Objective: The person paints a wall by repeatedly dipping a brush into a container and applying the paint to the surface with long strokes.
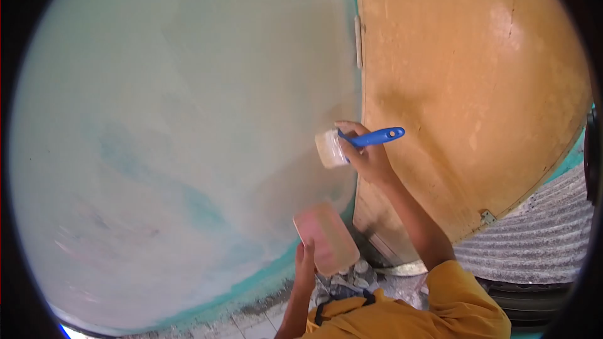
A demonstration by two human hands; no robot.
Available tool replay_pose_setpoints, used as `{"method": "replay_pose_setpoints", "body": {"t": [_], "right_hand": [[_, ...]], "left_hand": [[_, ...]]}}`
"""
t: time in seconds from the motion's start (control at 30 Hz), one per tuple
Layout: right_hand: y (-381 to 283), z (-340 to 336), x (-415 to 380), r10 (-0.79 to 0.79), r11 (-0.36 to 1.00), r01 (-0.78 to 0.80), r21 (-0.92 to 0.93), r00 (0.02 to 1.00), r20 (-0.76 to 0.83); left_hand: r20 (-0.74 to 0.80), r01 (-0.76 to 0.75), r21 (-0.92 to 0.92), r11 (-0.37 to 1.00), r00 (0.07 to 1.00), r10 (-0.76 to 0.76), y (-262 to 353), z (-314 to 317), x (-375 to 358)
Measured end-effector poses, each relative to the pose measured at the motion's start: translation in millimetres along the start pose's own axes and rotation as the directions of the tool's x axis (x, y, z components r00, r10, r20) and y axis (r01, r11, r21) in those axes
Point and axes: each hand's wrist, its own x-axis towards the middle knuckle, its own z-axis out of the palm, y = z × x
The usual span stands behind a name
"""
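In my right hand [372, 162] is a wide paintbrush [379, 137], its blue handle pointing right and its pale bristles turned left toward the wall. The fingers wrap round the base of the handle. Right behind the bristles stands the painted wall [157, 119], coated in a thin whitish layer with teal showing through in patches. Lower down, my left hand [306, 265] grips a shallow pinkish plastic container [328, 238] by its left side, thumb on the near edge. The container is tilted, and its contents are hard to make out.
An orange wooden door [465, 81] adjoins the wall on the right, with a hinge [358, 43] along the seam and a metal fitting [488, 216] low down. Grey corrugated sheeting [534, 232] lies at lower right, above a black ribbed object [527, 301]. Pale tiles [260, 323] show below.
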Motion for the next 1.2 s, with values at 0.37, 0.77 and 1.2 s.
{"method": "replay_pose_setpoints", "body": {"t": [0.37,0.77,1.2], "right_hand": [[-35,8,-147,0.474,0.85,-0.507,0.144,0.855,0.212],[-28,13,-176,0.144,0.898,-0.06,-0.435,0.976,0.162],[-28,12,-188,0.15,0.923,-0.081,-0.375,0.976,0.159]], "left_hand": [[-0.124,-0.053,-0.021,0.998,0.991,0.05,26,39,-16],[-0.248,-0.191,0.023,0.981,0.95,0.191,-4,47,-30],[-0.382,-0.236,0.032,0.971,0.895,0.23,-13,42,-42]]}}
